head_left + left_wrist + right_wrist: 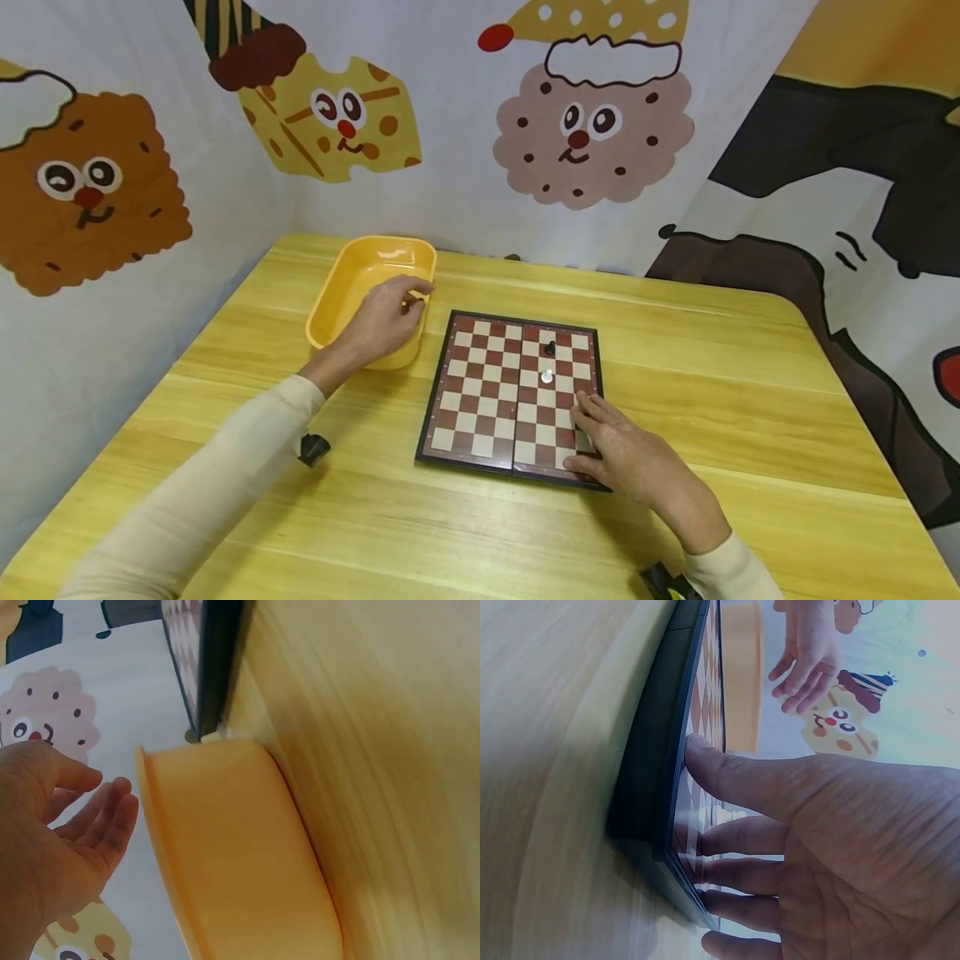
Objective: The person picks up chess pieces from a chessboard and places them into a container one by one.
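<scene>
My left hand hangs over the right side of a yellow plastic tray, fingers bent and thumb near the fingertips. A small dark spot shows at those fingertips in the head view, but I cannot tell if it is a held piece; the left wrist view shows none. To the right lies a brown-and-white checkered chessboard with a fold line down its middle. On it are a black chess piece and a white chess piece. My right hand rests with extended fingers and thumb on the board's near right corner.
The pale wood table spreads out on every side of the board. Behind it hangs a white cloth printed with cartoon food figures. A black strap piece shows at the left wrist, another at the right.
</scene>
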The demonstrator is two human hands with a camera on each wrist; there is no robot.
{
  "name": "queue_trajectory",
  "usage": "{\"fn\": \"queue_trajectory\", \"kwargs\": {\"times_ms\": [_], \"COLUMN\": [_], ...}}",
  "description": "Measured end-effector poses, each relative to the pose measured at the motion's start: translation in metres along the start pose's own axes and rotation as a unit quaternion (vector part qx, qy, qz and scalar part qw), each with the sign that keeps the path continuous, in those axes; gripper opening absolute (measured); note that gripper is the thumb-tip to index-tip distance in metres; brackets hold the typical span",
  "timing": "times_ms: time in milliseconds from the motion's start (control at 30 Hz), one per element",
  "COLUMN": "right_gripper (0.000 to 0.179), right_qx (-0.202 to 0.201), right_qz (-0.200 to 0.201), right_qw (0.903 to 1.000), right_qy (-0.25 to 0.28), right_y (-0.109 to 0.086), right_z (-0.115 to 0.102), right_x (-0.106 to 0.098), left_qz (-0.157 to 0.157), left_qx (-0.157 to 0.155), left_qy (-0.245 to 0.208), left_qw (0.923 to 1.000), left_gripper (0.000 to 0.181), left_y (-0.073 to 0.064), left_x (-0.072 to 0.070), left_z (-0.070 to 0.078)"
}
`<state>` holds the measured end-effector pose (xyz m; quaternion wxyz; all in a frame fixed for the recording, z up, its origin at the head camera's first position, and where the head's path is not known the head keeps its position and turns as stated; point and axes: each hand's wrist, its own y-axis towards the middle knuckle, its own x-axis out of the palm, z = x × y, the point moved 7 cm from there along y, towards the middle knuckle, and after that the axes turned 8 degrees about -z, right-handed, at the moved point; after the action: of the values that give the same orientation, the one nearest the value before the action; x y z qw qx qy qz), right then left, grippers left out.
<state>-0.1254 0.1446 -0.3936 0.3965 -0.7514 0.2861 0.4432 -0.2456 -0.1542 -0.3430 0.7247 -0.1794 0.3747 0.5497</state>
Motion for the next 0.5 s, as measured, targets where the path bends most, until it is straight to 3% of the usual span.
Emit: {"fn": "queue_trajectory", "kwargs": {"times_ms": [167, 500], "right_gripper": [0.067, 0.067], "right_qx": [0.006, 0.001], "right_qz": [-0.004, -0.002], "right_qw": [1.0000, 1.0000], "right_qy": [0.004, 0.003], "right_y": [0.000, 0.000], "right_z": [0.000, -0.001], "right_x": [0.000, -0.001], "left_qz": [0.000, -0.048], "left_qx": [0.010, 0.015], "left_qy": [-0.014, -0.033], "left_qw": [0.9998, 0.9982], "left_gripper": [0.022, 0.024], "left_y": [0.006, 0.018], "left_x": [0.006, 0.035], "left_z": [0.013, 0.030]}}
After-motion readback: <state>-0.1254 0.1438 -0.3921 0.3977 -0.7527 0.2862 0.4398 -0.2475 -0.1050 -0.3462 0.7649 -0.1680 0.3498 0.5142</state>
